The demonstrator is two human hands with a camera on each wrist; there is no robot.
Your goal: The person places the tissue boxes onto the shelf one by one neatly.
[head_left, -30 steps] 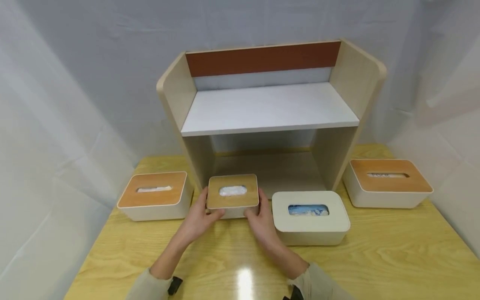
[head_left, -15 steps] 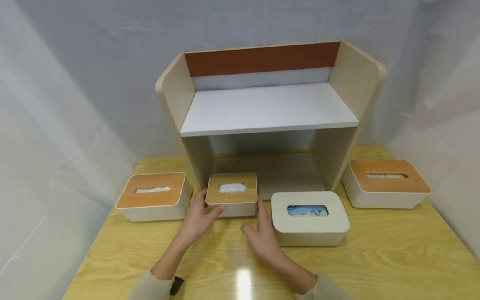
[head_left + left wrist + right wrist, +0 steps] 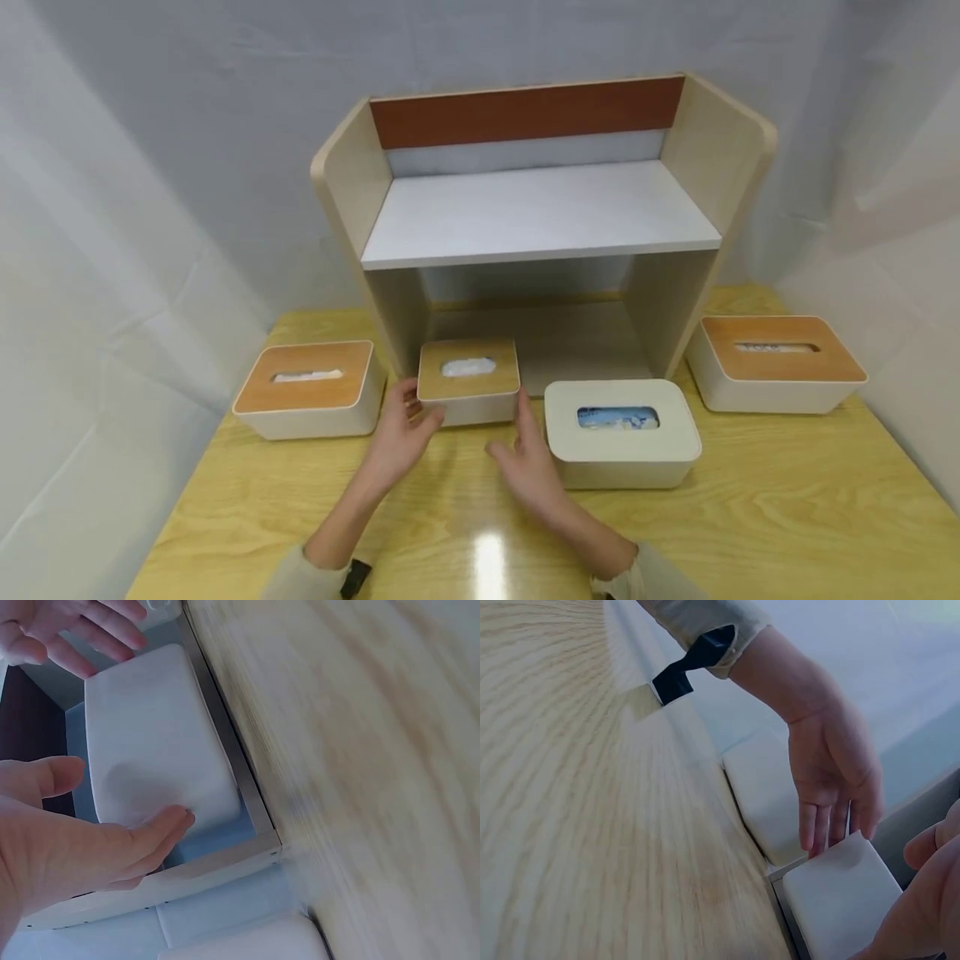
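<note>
1. The small box with the tan lid (image 3: 468, 386) is sitting at the front of the shelf unit's lower compartment (image 3: 577, 337), near the left side panel (image 3: 386, 321), and something white is showing through its oval slot.
2. My left hand (image 3: 397, 442) is reaching to the box's left side, its fingers lying nearly straight and close together in the space beside the panel.
3. My left thumb is standing out from those fingers near the box's front left corner; whether it is touching there, I cannot tell.
4. My right hand (image 3: 531, 475) is holding its fingers straight and spread, with the fingertips resting at the box's right side.
5. My right thumb is pointing inward in front of the box, apart from it.
6. A white-lidded box (image 3: 621, 446) is standing on the wooden table (image 3: 787, 508) just beyond my right hand, blue-and-white wrapping showing in its slot.
7. Two orange-lidded boxes are flanking the unit: one (image 3: 307, 400) is standing to the left and the other (image 3: 783, 369) to the right, with lettering showing in the right one's slot.
8. The white upper shelf (image 3: 540, 212) is spanning the space above the compartment, and a red-brown strip (image 3: 528, 114) is running along the top of the back.
9. A black strap (image 3: 355, 577) is sitting at my left sleeve (image 3: 303, 577).
</note>
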